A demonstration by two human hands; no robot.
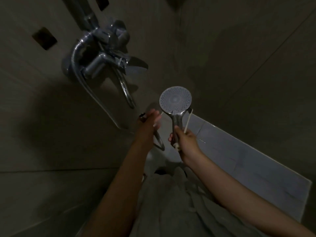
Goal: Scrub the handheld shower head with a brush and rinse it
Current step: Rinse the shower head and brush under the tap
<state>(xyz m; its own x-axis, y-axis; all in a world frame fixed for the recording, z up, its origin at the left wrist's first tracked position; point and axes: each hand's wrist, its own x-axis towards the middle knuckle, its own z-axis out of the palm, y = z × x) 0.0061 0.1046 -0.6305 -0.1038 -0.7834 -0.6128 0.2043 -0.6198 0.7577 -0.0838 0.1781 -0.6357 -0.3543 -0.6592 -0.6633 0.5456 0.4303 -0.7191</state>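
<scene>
The handheld shower head is round and chrome, its grey nozzle face turned toward me. My right hand grips its handle from below. In the same fist is a thin pale brush, whose stick rises beside the handle to the right of the head. My left hand is blurred, fingers spread, just left of the shower head and holding nothing. The hose loops down behind my left wrist.
A chrome mixer tap with a curved spout is mounted on the tiled wall at upper left. A pale ledge runs along the right. A dark floor drain lies below my hands. The room is dim.
</scene>
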